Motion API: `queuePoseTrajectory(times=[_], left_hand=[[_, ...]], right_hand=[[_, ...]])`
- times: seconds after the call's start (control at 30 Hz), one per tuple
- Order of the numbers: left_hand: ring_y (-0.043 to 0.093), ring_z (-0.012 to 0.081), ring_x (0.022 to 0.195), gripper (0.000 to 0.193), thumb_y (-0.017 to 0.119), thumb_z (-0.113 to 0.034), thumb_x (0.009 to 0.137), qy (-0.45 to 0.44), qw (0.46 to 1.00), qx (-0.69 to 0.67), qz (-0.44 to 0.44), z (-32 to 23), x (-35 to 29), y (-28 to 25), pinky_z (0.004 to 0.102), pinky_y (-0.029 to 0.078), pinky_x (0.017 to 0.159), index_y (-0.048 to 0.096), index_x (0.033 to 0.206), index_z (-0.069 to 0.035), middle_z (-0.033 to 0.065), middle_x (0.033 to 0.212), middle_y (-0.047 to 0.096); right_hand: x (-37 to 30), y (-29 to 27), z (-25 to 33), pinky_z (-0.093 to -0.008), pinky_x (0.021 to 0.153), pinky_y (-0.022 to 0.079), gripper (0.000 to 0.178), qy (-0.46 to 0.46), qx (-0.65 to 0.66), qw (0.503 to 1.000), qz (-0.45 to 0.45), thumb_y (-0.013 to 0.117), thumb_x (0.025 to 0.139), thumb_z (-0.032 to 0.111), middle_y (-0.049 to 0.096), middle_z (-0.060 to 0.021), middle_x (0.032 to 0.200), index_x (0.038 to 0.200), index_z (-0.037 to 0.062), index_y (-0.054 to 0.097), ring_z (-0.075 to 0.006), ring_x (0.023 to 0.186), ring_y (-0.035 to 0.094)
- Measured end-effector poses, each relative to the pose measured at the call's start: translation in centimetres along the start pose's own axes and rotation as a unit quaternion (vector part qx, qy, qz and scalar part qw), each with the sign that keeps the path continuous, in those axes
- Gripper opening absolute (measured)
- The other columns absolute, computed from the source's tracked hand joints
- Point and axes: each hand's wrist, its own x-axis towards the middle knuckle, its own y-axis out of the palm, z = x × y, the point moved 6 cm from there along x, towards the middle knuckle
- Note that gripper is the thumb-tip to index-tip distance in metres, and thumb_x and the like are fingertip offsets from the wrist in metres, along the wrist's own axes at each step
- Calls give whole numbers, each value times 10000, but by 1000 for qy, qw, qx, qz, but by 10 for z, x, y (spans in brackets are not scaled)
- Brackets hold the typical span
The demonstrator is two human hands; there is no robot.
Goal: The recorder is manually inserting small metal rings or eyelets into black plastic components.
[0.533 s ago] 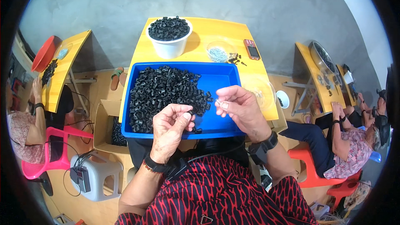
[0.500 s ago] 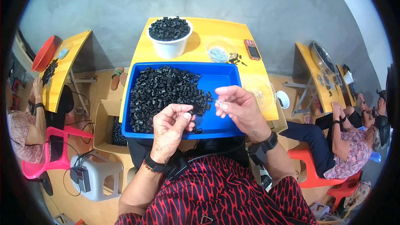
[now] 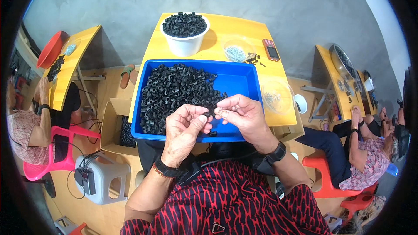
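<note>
Yellow tabletop (image 3: 235,30) is carrying a blue tray (image 3: 237,82) that's holding a big heap of black plastic sleeves (image 3: 174,91), with a white bucket (image 3: 185,43) of more sitting behind it. Left hand (image 3: 183,130) and right hand (image 3: 244,115) are meeting just over the tray's near edge, fingers pinching one small black piece (image 3: 210,112) between them. Looks like the fitting step is happening; I'd guess next calls for pressing it home squarely.

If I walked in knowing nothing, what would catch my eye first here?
The blue tray on the yellow table, heaped on its left with small black parts. Over its near edge the left hand and right hand meet, pinching a small black piece. Behind stands a white bucket of the same parts.
</note>
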Motion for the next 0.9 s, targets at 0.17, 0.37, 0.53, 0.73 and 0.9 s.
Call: queuePoseTrajectory(times=[0.17, 0.37, 0.53, 0.73, 0.9], left_hand=[[690, 161, 765, 139, 632, -12, 939, 2, 1000, -11, 0, -1, 0, 0, 291, 592, 712, 609, 1069, 32, 138, 931, 709], [685, 156, 743, 140, 645, -7, 933, -8, 1000, -17, 3, 0, 0, 0, 286, 593, 695, 606, 1060, 36, 132, 925, 705], [678, 150, 726, 128, 642, -5, 936, -3, 1000, -20, 2, 0, 0, 0, 280, 590, 679, 606, 1052, 36, 123, 906, 702], [675, 141, 722, 113, 638, -15, 943, 1, 1000, -11, -1, -1, 0, 0, 274, 588, 666, 601, 1035, 39, 115, 897, 700], [677, 129, 733, 102, 631, -5, 944, -1, 1000, -25, 6, -2, 0, 0, 259, 588, 671, 606, 1035, 33, 105, 896, 696]], right_hand=[[1, 12, 4, -243, 699, 551, 111, -29, -11, 999, -18, 685, 910, -1, 717, -69, 942, 1020, 8, 698, -108, 815, 673], [3, 17, 9, -251, 722, 534, 107, -99, -78, 992, -5, 700, 891, -11, 705, -63, 931, 994, 9, 715, -112, 827, 654], [2, 22, 22, -271, 736, 533, 152, -157, -183, 971, 3, 698, 871, -30, 690, -88, 923, 1014, 18, 717, -154, 843, 658], [-4, 31, 33, -285, 757, 539, 191, -200, -218, 955, 13, 670, 865, -55, 676, -109, 964, 1026, 34, 721, -197, 884, 662], [-5, 28, 21, -284, 759, 540, 150, -154, -154, 976, -8, 679, 869, -46, 671, -98, 962, 992, 30, 716, -180, 883, 658]])
